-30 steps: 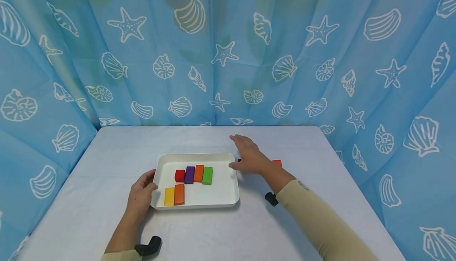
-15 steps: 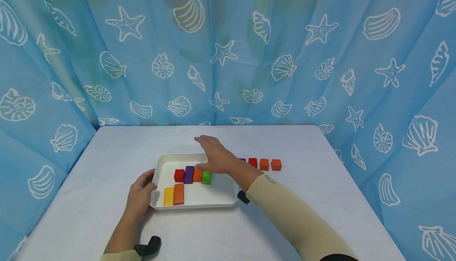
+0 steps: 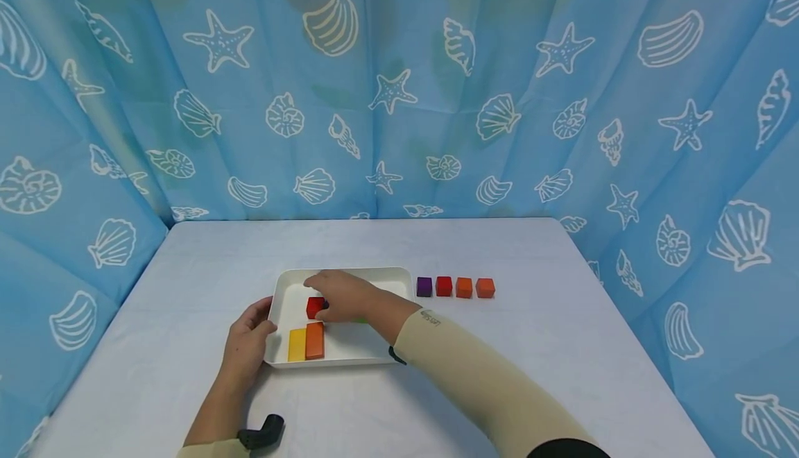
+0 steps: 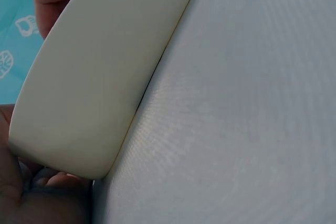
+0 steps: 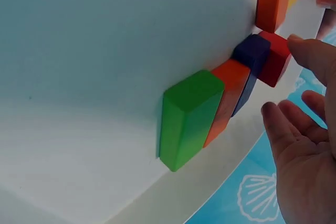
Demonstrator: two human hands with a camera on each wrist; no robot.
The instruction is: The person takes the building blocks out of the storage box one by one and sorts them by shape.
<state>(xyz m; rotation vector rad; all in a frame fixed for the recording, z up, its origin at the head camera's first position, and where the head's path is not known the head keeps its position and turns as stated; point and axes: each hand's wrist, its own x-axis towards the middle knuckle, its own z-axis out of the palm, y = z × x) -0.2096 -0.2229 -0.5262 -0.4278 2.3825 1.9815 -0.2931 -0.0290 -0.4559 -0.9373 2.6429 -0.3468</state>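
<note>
A white tray (image 3: 374, 338) lies on the table. At its left side my left hand (image 3: 246, 340) grips the wall, the thumb over the rim; in the left wrist view the fingers show below the tray corner. My right hand (image 3: 349, 297) is over the tray, its thumb and fingers spread apart around a small red cube (image 5: 275, 60). The thumb tip is right at the cube. Beside that cube stand a purple block (image 5: 251, 59), an orange block (image 5: 229, 95) and a green block (image 5: 191, 114), mostly hidden by my hand in the head view.
Nearer the tray's front left are a yellow block (image 3: 297, 345) and another orange block (image 3: 315, 341), side by side. Right of the tray, a row on the table holds a purple cube (image 3: 424, 286), a red cube (image 3: 444, 286) and two orange cubes (image 3: 464, 287). A blue shell-patterned curtain (image 3: 412, 146) hangs behind.
My right hand has swept left from the tray's right edge to the red cube at its left, uncovering the row of cubes on the table. My left hand stays on the tray.
</note>
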